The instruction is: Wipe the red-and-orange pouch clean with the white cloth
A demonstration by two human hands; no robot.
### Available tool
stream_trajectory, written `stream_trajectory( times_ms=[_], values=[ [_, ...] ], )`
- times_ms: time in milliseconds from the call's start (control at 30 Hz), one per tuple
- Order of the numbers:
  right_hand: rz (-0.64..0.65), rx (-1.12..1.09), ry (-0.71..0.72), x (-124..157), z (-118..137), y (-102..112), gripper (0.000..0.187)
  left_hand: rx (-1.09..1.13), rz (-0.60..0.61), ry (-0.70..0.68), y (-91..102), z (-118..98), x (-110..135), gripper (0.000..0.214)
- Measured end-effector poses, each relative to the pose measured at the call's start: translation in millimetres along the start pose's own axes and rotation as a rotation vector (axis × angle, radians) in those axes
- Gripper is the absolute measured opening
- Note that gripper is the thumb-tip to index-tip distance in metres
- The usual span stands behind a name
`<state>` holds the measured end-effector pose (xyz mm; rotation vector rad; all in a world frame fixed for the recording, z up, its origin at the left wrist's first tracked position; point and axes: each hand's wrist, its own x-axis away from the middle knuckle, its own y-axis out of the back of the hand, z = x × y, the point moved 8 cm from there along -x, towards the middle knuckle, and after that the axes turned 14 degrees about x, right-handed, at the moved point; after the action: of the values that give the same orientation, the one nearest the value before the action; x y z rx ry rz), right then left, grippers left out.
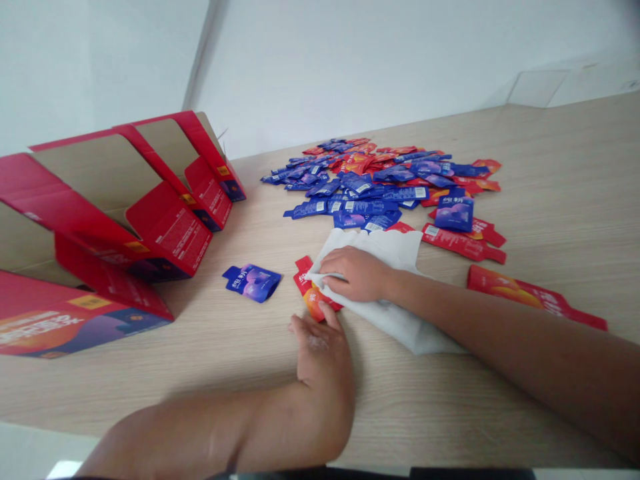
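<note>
Gripping a white cloth (415,328) between thumb and fingers, the right hand (357,277) lays it over part of a red pouch (310,293) on the surface (240,380). The pouch lies flat in front of the person, its right side hidden by the cloth. The left hand (323,347) touches its near end with the thumb, fingers parted and not closed around it.

Just to the left lies a single blue pouch (255,283). Beyond the hands spreads a heap (360,183) of blue and red pouches, its near edge close to the cloth. Another pouch (525,292), red and orange, lies to the right, partly hidden by the right forearm (475,307), which also crosses the cloth. Three open boxes (170,233) stand in a row at the left, well apart from the right hand.

The cloth looks thin and soft, with creases and a wavy far edge. The pouches are smooth and glossy, flattish rectangles with a narrow neck at one end. The boxes are card, printed red outside and plain brown inside, with angular flaps. Pale wood grain runs along the surface, and a smooth white wall (400,67) rises behind.
</note>
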<state>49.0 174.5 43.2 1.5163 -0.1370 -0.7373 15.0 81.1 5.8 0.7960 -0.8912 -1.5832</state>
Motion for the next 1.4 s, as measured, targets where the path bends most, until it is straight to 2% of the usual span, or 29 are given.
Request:
stream_trajectory(
  times_ms=[133, 367, 1033, 1400],
  values=[
    [-0.006, -0.005, 0.006, 0, 1, 1, 0.019, 0.067, -0.007, 0.013, -0.2, 1, 0, 0.050],
    [-0.013, -0.059, 0.136, 2, 12, 5, 0.017, 0.181, -0.024, 0.039, -0.3, 3, 0, 0.048],
    [0.008, -0.016, 0.026, -1, 2, 0, 0.020, 0.012, -0.008, 0.000, 1.8, 0, -1, 0.050],
    [0.009, -0.019, 0.019, -1, 2, 1, 0.020, 0.110, -0.015, 0.031, 4.8, 3, -1, 0.049]
  ],
)
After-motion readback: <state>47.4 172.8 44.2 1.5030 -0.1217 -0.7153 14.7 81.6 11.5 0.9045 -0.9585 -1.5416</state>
